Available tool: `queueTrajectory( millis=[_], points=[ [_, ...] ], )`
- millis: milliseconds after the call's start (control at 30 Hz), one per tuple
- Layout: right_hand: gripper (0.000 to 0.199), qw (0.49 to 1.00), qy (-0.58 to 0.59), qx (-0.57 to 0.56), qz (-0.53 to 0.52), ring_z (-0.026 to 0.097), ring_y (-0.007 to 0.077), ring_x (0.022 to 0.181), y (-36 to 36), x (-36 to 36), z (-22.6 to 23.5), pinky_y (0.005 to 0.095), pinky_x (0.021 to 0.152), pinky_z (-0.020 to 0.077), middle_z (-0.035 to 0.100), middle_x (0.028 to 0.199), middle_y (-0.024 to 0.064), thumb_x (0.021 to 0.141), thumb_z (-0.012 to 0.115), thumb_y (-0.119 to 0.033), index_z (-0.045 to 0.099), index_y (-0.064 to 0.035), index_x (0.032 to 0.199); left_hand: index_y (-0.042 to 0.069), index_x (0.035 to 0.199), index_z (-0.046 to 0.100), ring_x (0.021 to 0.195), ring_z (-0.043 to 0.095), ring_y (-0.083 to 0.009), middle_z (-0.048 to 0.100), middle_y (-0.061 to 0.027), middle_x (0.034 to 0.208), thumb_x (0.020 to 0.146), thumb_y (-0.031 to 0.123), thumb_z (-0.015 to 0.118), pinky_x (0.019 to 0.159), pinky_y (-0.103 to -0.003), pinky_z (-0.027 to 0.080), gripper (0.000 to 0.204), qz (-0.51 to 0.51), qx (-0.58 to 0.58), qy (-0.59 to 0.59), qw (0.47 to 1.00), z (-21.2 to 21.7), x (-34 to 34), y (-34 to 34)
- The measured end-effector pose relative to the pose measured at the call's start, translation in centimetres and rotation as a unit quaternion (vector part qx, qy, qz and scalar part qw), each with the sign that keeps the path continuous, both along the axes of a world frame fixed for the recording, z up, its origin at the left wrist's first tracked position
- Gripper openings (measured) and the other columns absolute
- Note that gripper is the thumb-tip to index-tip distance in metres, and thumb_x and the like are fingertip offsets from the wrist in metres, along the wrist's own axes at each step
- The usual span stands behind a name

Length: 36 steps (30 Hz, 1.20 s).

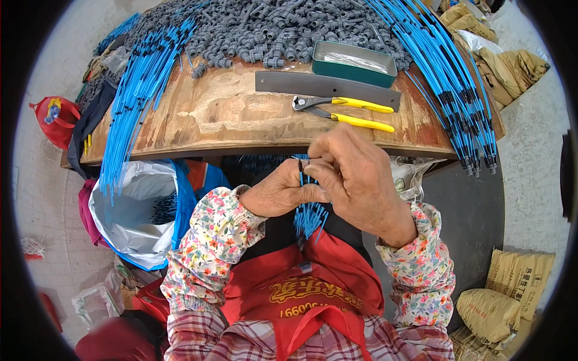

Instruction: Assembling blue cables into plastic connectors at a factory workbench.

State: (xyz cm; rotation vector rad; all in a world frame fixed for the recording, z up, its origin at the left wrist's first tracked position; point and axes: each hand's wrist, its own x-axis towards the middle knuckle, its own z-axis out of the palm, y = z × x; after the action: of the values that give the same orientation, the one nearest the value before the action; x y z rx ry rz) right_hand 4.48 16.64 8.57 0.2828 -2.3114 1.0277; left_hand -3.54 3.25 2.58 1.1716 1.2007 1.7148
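Note:
In front of my lap, my left hand [276,191] is closed round a bundle of thin blue tubes [309,221]. Their lower ends fan out below the fingers, above the red apron [313,289]. My right hand [367,183] is against the left one, with thumb and forefinger pinched together near a black piece at the top of the bundle. Whatever sits in that pinch is too small to make out. Just beyond the hands on the table lie pincers with yellow handles [364,123].
Behind the pincers are a flat dark metal strip [325,89] and a green tin [354,73] of thin pale pieces. Grey plastic fittings [259,30] are heaped at the wooden table's back. Blue tubes overhang its left [137,90] and right [448,90]. An open bag [129,225] stands lower left.

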Motion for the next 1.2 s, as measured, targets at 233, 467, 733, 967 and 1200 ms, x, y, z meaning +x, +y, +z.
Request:
queueTrajectory(
  millis=[233, 467, 733, 967, 1200],
  points=[
    [0.01, 0.994, 0.035, 0.082, 0.062, 0.052, 0.0245, 0.062, 1.3, -1.6, -0.5, 0.0319, 0.053, 0.0404, 0.05, 0.071, 0.0098, 0.073, 0.062, 0.001, 0.059, -0.0014, 0.082, -0.001, 0.094, 0.06, 0.081, 0.05, -0.0053, 0.059, 0.0015, 0.088, 0.088, 0.019, 0.064, 0.071, -0.023, 0.044, 0.021, 0.052, -0.015, -0.001, 0.999, -0.6, 0.2, 0.0],
    [0.007, 0.997, -0.047, 0.042, 0.043, 0.051, 0.0219, 0.059, 1.5, -0.9, -0.3, 0.0309, 0.052, 0.0393, 0.05, 0.069, 0.0093, 0.071, 0.061, 0.002, 0.058, -0.0007, 0.078, -0.002, 0.099, 0.06, 0.081, 0.05, -0.0038, 0.06, 0.0018, 0.088, 0.086, 0.017, 0.065, 0.073, -0.022, 0.044, 0.023, 0.1, -0.029, -0.021, 0.994, -0.4, 1.0, 0.0],
    [0.009, 0.995, -0.036, 0.075, 0.05, 0.051, 0.0179, 0.058, 1.4, -0.8, 0.0, 0.0286, 0.053, 0.0393, 0.05, 0.069, 0.0075, 0.073, 0.061, 0.002, 0.06, -0.0007, 0.082, -0.003, 0.103, 0.06, 0.084, 0.051, -0.0052, 0.062, -0.0016, 0.091, 0.085, 0.015, 0.066, 0.073, -0.023, 0.044, 0.026, 0.102, -0.023, -0.001, 0.995, -1.7, 1.1, -0.5],
    [0.021, 0.996, -0.054, -0.07, -0.006, 0.05, 0.0063, 0.065, 3.1, 1.9, 0.4, 0.0197, 0.054, 0.0389, 0.055, 0.076, 0.0006, 0.077, 0.066, -0.001, 0.061, 0.0002, 0.097, -0.007, 0.107, 0.056, 0.089, 0.06, -0.0115, 0.064, -0.008, 0.096, 0.088, 0.01, 0.062, 0.081, -0.026, 0.048, 0.027, 0.097, -0.014, -0.096, 0.991, -0.7, 1.5, -0.2],
    [0.011, 0.953, -0.161, -0.251, -0.053, 0.049, 0.0026, 0.062, 2.7, 5.9, -3.9, 0.0163, 0.053, 0.0382, 0.056, 0.075, -0.002, 0.086, 0.062, -0.006, 0.058, 0.0003, 0.095, -0.005, 0.107, 0.058, 0.083, 0.062, -0.0128, 0.067, -0.0088, 0.092, 0.089, 0.012, 0.06, 0.078, -0.026, 0.048, 0.025, 0.104, -0.044, -0.089, 0.99, -0.6, 1.5, -0.3]
  ],
)
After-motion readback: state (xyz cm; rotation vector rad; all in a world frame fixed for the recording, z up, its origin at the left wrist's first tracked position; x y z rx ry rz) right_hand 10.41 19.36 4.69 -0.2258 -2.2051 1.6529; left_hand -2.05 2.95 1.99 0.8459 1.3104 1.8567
